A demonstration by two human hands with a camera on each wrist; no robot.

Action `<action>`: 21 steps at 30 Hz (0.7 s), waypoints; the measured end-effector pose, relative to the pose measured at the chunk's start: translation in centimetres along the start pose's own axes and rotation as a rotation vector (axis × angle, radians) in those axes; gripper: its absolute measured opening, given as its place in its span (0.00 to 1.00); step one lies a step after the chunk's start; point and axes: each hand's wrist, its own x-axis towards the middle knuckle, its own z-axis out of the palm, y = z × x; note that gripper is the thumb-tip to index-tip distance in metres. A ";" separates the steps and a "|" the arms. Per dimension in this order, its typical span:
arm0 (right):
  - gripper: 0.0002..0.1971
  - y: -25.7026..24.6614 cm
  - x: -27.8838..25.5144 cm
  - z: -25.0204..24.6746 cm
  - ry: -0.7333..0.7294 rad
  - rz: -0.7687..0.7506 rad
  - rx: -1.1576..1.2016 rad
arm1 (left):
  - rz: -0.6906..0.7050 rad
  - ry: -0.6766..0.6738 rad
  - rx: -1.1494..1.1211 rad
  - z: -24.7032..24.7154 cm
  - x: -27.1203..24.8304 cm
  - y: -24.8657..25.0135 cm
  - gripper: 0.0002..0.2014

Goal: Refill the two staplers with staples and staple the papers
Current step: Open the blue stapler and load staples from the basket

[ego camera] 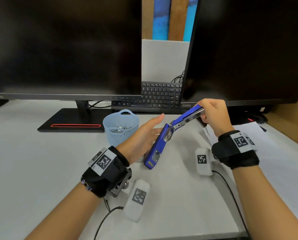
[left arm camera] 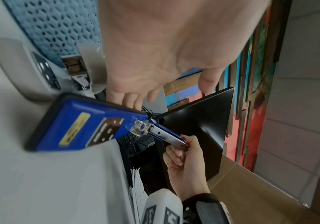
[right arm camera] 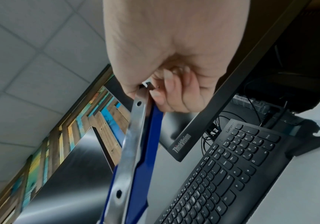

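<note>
A blue stapler is swung wide open, its base tilted with the front end on the white desk. My right hand pinches the end of its raised top arm with the metal staple channel, also seen in the right wrist view as the channel under curled fingers. My left hand lies with straight fingers along the base's left side, holding nothing; its palm fills the left wrist view above the blue base. A pale grey second stapler lies by the basket. Papers lie right.
A light blue mesh basket with staple strips stands left of my left hand. Two dark monitors stand behind, with a black keyboard between them and a monitor foot at the left. Wrist-camera cables trail over the near desk.
</note>
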 end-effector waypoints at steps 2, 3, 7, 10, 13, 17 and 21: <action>0.16 0.0 0.0 0.0 0.012 -0.008 0.031 | -0.004 -0.031 0.017 -0.3 0.1 -0.1 0.11; 0.16 0.0 0.0 0.1 0.016 -0.003 0.052 | -0.024 -0.057 0.038 -0.5 0.2 -0.2 0.11; 0.17 0.3 0.1 0.4 0.034 0.026 0.085 | -0.064 -0.154 0.087 -1.4 0.4 -0.5 0.19; 0.18 0.6 0.3 0.4 0.106 0.045 0.089 | -0.073 -0.257 0.155 -2.3 0.2 -0.2 0.22; 0.17 1.0 0.5 0.0 0.160 0.073 0.137 | -0.055 -0.276 0.231 -3.0 0.1 -0.2 0.23; 0.16 1.0 0.6 -0.1 0.163 0.173 0.276 | 0.065 -0.101 0.224 -3.9 0.6 -0.1 0.15; 0.11 0.3 0.3 0.3 -0.028 0.279 0.389 | 0.242 0.168 0.113 -5.1 1.2 0.2 0.10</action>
